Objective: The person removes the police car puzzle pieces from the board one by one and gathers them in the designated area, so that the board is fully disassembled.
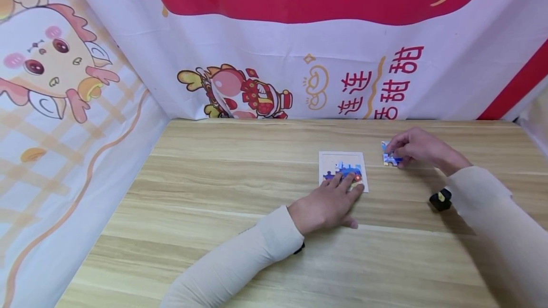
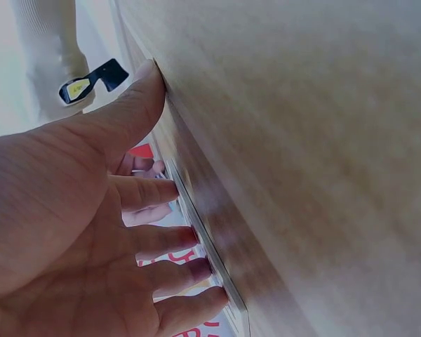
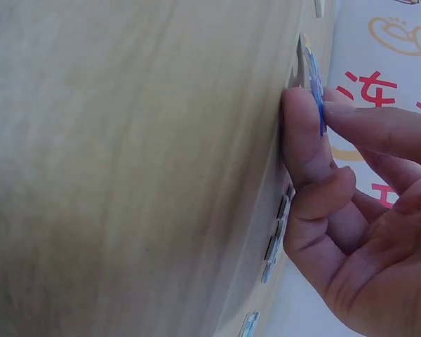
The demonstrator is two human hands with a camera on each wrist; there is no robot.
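A square white-framed puzzle board [image 1: 321, 160] lies on the table, partly filled with blue and purple puzzle pieces [image 1: 340, 167]. The left hand [image 1: 327, 206] rests its outstretched fingers on the board's near part, hiding some of the picture. In the left wrist view, straight fingertips [image 2: 186, 239] touch the board's edge [image 2: 209, 246]. To the right of the board, the right hand [image 1: 417, 149] is over blue puzzle pieces [image 1: 388, 159]. Thumb and finger of that hand pinch a thin blue puzzle piece [image 3: 314, 74], seen edge-on in the right wrist view.
Several loose puzzle pieces [image 3: 272, 247] lie on the table beyond the right hand's curled fingers. The wooden table [image 1: 205, 179] meets a printed cloth backdrop [image 1: 265, 61] at its far edge. A black wrist device [image 1: 441, 199] sits below the right cuff.
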